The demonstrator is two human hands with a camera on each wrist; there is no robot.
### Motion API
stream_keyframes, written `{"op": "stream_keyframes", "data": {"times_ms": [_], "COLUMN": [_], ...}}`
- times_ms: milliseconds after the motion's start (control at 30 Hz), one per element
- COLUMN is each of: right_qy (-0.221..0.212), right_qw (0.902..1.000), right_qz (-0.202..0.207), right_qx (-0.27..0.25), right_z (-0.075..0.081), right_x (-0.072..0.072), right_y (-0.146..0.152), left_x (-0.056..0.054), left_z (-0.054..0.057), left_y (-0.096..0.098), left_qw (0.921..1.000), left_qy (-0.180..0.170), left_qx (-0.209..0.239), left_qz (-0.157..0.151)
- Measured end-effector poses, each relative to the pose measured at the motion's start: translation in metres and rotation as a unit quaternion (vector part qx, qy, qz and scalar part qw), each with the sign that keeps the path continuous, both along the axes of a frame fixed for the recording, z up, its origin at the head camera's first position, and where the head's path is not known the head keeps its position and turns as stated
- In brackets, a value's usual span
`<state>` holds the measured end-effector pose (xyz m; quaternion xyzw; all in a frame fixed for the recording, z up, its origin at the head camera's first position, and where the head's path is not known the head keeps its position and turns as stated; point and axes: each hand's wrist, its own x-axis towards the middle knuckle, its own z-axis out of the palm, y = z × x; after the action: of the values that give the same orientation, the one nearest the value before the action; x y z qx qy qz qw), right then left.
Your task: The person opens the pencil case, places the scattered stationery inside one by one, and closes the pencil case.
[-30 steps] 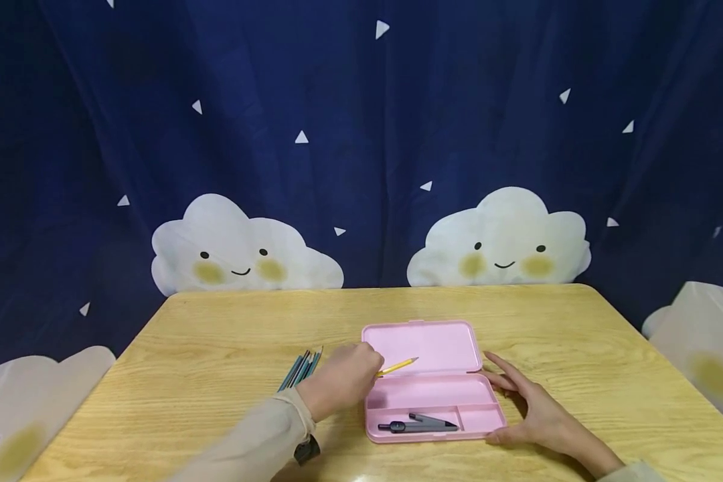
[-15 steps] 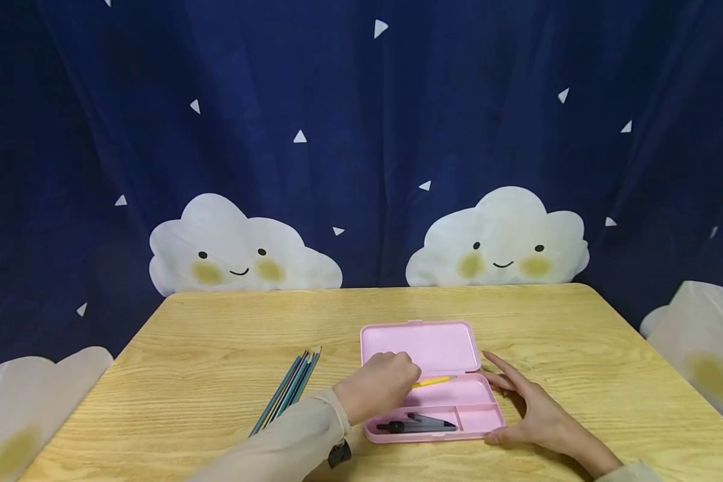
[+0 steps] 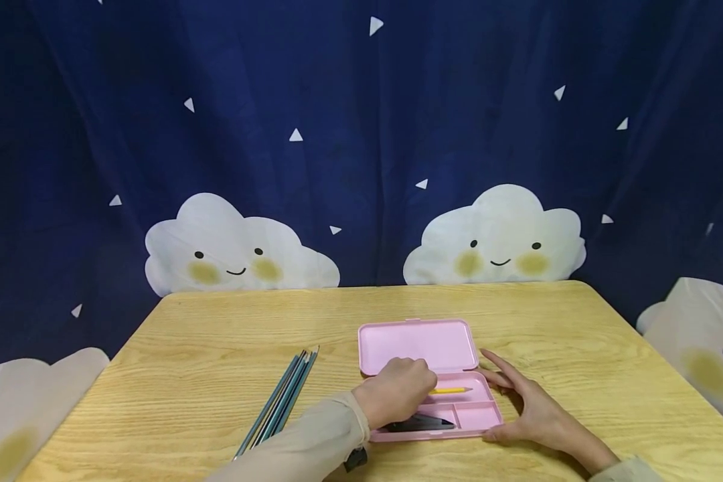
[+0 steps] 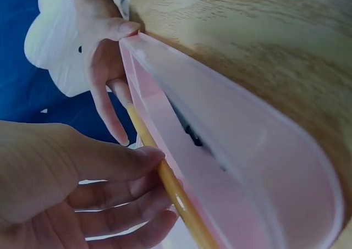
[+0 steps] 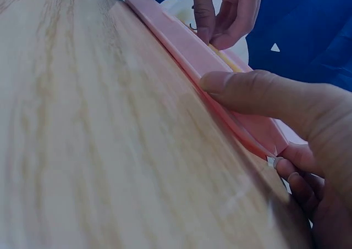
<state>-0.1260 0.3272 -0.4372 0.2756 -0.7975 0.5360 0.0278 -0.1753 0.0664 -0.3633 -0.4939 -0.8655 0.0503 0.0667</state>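
Left hand [image 3: 396, 391] pinches yellow pencil [image 3: 450, 390] | right hand [image 3: 536, 415] grips pink case [image 3: 446, 355] by its end | pencil probably light, stiff, tip fragile; grasp mid-shaft

Beyond the left grip [image 3: 397, 391] hangs a dark blue cloth [image 3: 337, 87], softly folded and scattered with small white triangles [image 3: 296, 136]. 1 smiling white cloud [image 3: 235, 248] shows beyond the grip to its left, 1 more cloud [image 3: 497, 231] to its right, and 2 cut-off clouds [image 3: 39, 408] farther out, 1 per side. Under the grip spreads a light wood-grained tabletop [image 3: 205, 348] with rounded far corners.
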Motion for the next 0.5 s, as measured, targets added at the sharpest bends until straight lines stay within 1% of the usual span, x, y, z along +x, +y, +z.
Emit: {"op": "stream_keyframes", "data": {"times_ms": [133,300,500], "right_qy": [0.000,-0.013,-0.009], "right_qw": [1.0000,0.9998,0.9998], "right_qz": [0.002,-0.011,-0.008], "right_qx": [0.002,0.013,0.013], "right_z": [0.0000,-0.0001,0.0006], "right_x": [-0.0009,-0.0006,0.0001], "right_y": [0.0001,0.0004,0.0001], "left_x": [-0.0003,-0.0001,0.0002], "left_z": [-0.0029,-0.0067,-0.0102], "left_y": [0.0022,0.0025,0.0016], "left_qw": [1.0000,0.9999,0.9998], "left_qy": [0.004,0.002,-0.018], "left_qx": [-0.005,-0.010,0.005], "left_qz": [0.002,0.003,-0.001]}}
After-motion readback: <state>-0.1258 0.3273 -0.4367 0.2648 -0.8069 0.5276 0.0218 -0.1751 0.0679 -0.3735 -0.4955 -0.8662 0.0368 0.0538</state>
